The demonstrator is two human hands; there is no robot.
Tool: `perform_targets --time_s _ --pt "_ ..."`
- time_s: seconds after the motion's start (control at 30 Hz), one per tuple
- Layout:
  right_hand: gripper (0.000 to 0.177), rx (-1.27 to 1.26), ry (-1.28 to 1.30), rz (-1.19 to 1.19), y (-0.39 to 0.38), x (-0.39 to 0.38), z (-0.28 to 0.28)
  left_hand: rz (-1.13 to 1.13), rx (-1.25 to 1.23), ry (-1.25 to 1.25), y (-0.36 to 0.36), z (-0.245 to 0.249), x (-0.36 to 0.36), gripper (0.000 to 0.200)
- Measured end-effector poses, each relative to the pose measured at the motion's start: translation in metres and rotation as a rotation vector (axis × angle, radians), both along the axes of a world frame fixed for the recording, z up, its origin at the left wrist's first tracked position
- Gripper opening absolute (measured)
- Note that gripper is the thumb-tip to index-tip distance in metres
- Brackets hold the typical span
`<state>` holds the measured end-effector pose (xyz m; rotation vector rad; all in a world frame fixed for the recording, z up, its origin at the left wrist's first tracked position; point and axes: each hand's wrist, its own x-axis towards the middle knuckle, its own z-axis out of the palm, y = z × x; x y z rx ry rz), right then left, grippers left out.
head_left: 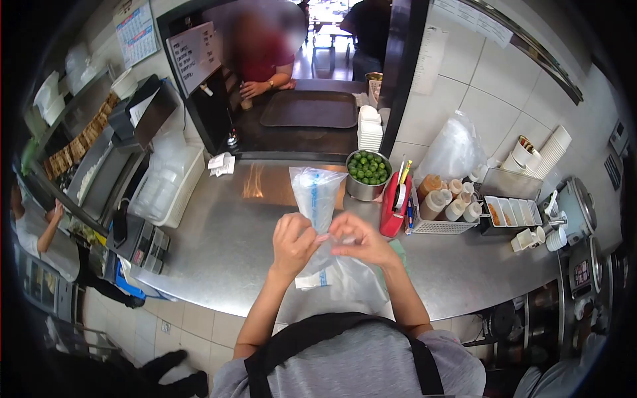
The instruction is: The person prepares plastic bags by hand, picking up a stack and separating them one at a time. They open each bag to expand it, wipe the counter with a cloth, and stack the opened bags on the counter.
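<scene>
Uneven pulling could tear the clear, blue-printed plastic bag.
Over the grey steel surface, the left hand pinches it; whether the right hand grips too is unclear.

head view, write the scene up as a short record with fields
surface: metal counter
centre: clear plastic bag with blue print
left hand: fingers pinched at the plastic
right hand: fingers curled beside it, grip unclear
right of bag: metal pot of green fruits, then red tape dispenser, then basket of squeeze bottles
hatch: dark tray, person in red behind
</scene>
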<state>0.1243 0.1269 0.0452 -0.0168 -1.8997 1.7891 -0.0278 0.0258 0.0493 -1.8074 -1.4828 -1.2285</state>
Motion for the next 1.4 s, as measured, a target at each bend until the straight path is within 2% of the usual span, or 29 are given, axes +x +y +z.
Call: perform_targets --time_s 0.1,0.23,0.33,0.43,0.53,0.6,0.67,0.73,0.77,0.83,0.87,0.9,0.97,1.03,1.13,1.23,1.27,1.33,1.37,1.4 --pt "0.019 0.309 -0.533 0.403 0.015 0.015 0.009 -0.517 -0.255 -1.010 -0.006 -0.014 -0.005 0.028" --pt "0.025 -0.090 -0.110 0.470 0.026 0.022 -0.014 -1.613 -0.751 -1.792 -0.006 -0.048 -0.025 0.025" --pt "0.031 -0.520 -0.059 0.500 0.032 0.024 -0.032 -1.097 -1.054 -1.538 -0.009 -0.066 -0.020 0.024" --pt "0.029 -0.269 -0.259 0.417 0.029 0.016 -0.031 -1.608 -0.591 -1.534 0.003 -0.056 -0.031 0.024" --pt "0.026 -0.465 -0.166 0.355 0.045 0.022 -0.010 -1.244 -0.831 -1.482 0.013 -0.027 -0.049 0.021" --pt "0.021 -0.396 0.061 -0.034 0.044 0.007 0.009 -0.769 -0.832 -1.191 0.036 -0.011 -0.056 0.017" --pt "0.018 -0.406 0.029 -0.145 0.071 -0.019 0.006 -0.533 -0.638 -1.158 0.063 0.005 -0.065 0.013" --pt "0.015 -0.250 0.048 -0.409 0.090 -0.053 -0.008 -0.467 -0.401 -1.113 0.090 0.000 -0.078 0.010" --pt "0.014 -0.199 0.054 -0.466 0.099 -0.067 -0.023 -0.433 -0.284 -1.086 0.101 -0.012 -0.083 0.009" --pt "0.012 -0.094 0.065 -0.577 0.119 -0.092 -0.064 -0.459 -0.134 -1.081 0.130 -0.076 -0.099 0.010" --pt "0.012 -0.089 0.030 -0.560 0.132 -0.101 -0.092 -0.470 -0.057 -1.077 0.135 -0.096 -0.103 0.011" --pt "0.014 -0.084 -0.003 -0.542 0.145 -0.109 -0.123 -0.341 -0.256 -1.200 0.132 -0.096 -0.102 0.011" --pt "0.020 -0.131 -0.063 -0.567 0.140 -0.115 -0.145 -0.062 -0.660 -1.418 0.120 -0.095 -0.093 0.012" --pt "0.028 -0.236 -0.118 -0.652 0.115 -0.116 -0.157 -0.019 -0.640 -1.522 0.119 -0.143 -0.087 0.011" --pt "0.036 -0.322 -0.254 -0.674 0.128 -0.119 -0.235 0.055 -0.679 -1.633 0.114 -0.191 -0.082 0.013" --pt "0.035 -0.227 -0.423 -0.760 0.121 -0.108 -0.219 0.112 -0.673 -1.597 0.112 -0.197 -0.081 0.019" --pt "0.033 -0.071 -0.454 -0.807 0.114 -0.099 -0.215 0.127 -0.664 -1.562 0.109 -0.198 -0.079 0.022" --pt "0.031 0.260 -0.491 -0.888 0.113 -0.086 -0.194 0.357 -0.374 -1.314 0.098 -0.198 -0.069 0.027" --pt "0.028 0.251 -0.508 -0.898 0.111 -0.080 -0.180 0.458 -0.221 -1.177 0.095 -0.195 -0.065 0.029" --pt "0.026 0.241 -0.527 -0.907 0.102 -0.071 -0.161 0.306 -0.216 -1.170 0.087 -0.186 -0.058 0.033"
